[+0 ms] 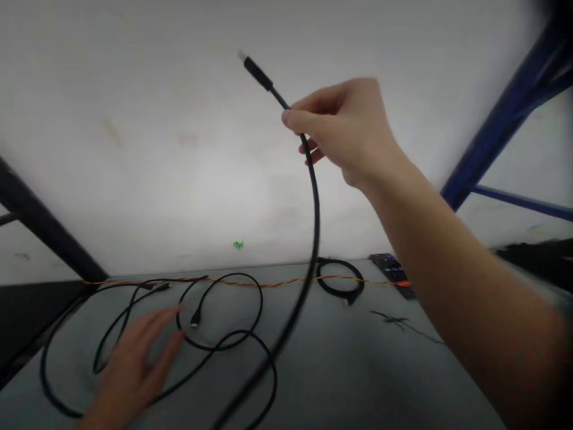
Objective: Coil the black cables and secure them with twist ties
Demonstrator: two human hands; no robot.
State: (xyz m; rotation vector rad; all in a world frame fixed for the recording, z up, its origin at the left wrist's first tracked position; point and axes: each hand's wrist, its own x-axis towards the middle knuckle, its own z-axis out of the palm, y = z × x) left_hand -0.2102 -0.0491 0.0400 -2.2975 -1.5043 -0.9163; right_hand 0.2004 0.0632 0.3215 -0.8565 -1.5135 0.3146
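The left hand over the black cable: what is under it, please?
Loops of thin black cable and the grey tabletop show around the left hand. Whatever lies directly beneath the palm is covered, so I cannot see it.

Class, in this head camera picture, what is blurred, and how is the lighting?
Head view: the raised black cable, its plug and the blue metal frame are smeared by blur; the lighting is flat and dim, darker toward the corners.
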